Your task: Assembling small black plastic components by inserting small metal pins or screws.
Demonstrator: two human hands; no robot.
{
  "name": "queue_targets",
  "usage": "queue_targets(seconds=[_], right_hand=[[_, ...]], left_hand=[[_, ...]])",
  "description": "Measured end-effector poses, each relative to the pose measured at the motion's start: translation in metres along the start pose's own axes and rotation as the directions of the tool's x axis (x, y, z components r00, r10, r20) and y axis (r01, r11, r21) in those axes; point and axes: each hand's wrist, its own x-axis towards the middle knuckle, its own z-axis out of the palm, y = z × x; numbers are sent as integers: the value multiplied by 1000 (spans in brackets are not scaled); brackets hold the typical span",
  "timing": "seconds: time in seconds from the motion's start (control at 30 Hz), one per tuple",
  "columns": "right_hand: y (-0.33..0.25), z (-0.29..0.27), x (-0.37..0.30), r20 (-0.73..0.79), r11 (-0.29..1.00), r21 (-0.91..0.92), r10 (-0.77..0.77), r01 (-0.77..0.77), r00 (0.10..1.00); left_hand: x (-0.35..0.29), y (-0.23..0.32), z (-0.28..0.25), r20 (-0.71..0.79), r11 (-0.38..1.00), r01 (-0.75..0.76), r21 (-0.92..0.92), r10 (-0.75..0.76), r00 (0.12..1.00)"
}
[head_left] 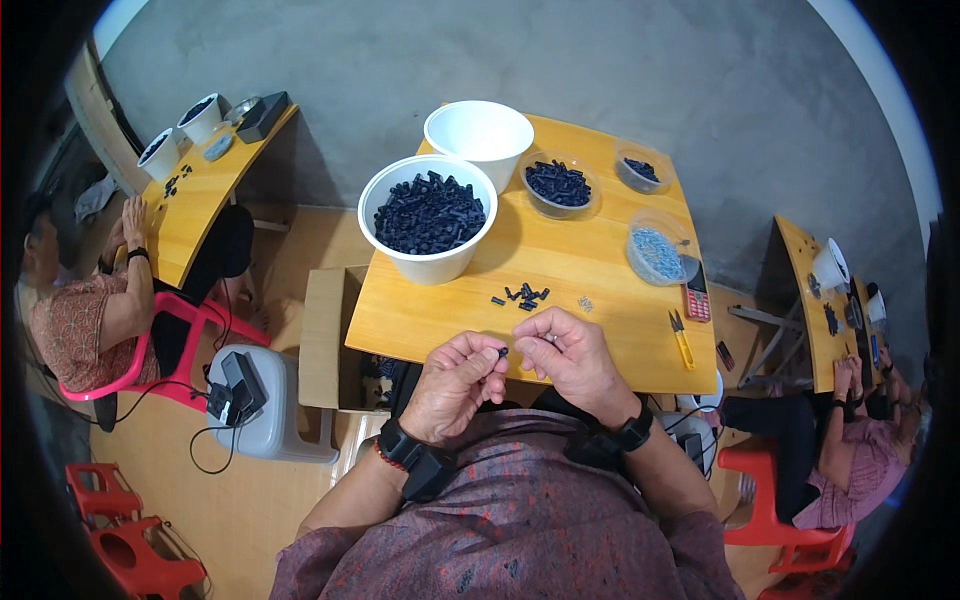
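Close to my body, over the table's near edge, my left hand (458, 382) pinches a small black cylindrical piece (503, 352) between thumb and fingertips. My right hand (578, 362) is just beside it, thumb and finger pressed together; whatever they grip is too small to make out. Beyond the hands lies a loose group of similar black pieces (527, 297) on the yellow wooden table (430, 318). Tiny metallic bits (586, 303) are heaped to their right. A white bucket (425, 265) full of black pieces stands farther left.
Another white bucket (480, 120) stands behind. Clear tubs hold black pieces (557, 184), more black pieces (642, 170) and small blue pieces (655, 252). Yellow-handled snips (684, 345) and a red keypad device (697, 304) lie right. People sit at side tables; a cardboard box (325, 335) stands left.
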Motion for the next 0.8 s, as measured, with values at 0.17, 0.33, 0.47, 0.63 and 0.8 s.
queue_targets(seconds=[0.17, 0.33, 0.47, 0.63, 0.8], right_hand=[[7, 7, 0, -38, 993, -41, -111, 110, 993], [14, 10, 5, -60, 977, -60, -207, 204, 976], [22, 13, 7, -36, 986, 99, -130, 133, 991], [26, 8, 6, -12, 990, 136, -42, 43, 999], [24, 7, 4, -20, 993, 113, -20, 22, 1000]], left_hand=[[0, -2, 0, -16, 999, 11, -40, -11, 1000], [1, -5, 2, -51, 999, 6, -50, -9, 999], [2, -8, 2, -70, 997, 15, -78, -20, 997], [2, -7, -2, -56, 996, 27, -90, -32, 998], [2, -6, 0, -16, 996, 38, -83, -39, 999]])
